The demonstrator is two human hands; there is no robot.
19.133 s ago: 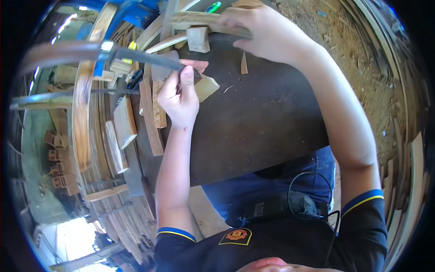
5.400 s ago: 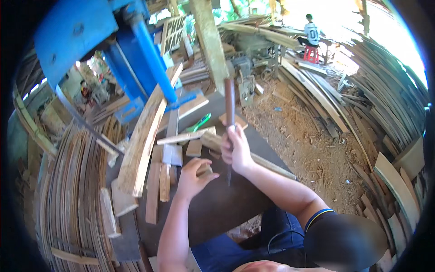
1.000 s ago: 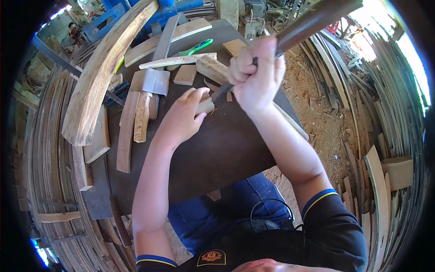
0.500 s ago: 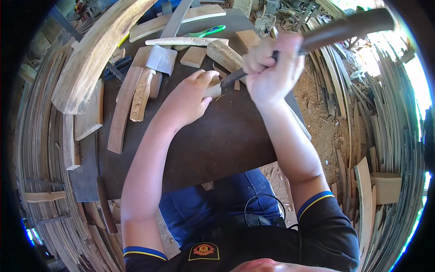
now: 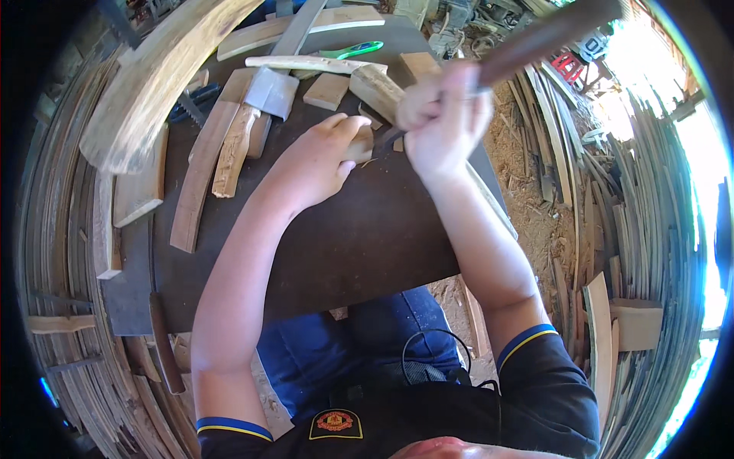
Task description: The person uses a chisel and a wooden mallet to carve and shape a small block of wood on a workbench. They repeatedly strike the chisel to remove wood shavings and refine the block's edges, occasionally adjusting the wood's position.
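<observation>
My left hand (image 5: 321, 157) is wrapped round a small wood block (image 5: 362, 147), holding it on the dark table. Gripped in my right hand (image 5: 443, 126) is a long-handled knife, its thick brown handle (image 5: 535, 44) slanting up to the far right. The narrow dark blade reaches down left to the block's right end, blurred, and I cannot tell whether it touches. Just beyond the block lies a longer chunk of wood (image 5: 376, 92).
On the dark table (image 5: 359, 245) are a cleaver-like blade (image 5: 272, 92) with a rough wooden handle, a curved board (image 5: 206, 168), a flat block (image 5: 326, 92) and a green-handled tool (image 5: 359, 50). A large curved timber (image 5: 160, 92) rises at left. Another brown-handled tool (image 5: 164, 344) overhangs the near-left edge.
The knife's handle has swung a little up and to the left with my right hand. My left hand keeps its hold on the block. The whole view has shifted slightly.
</observation>
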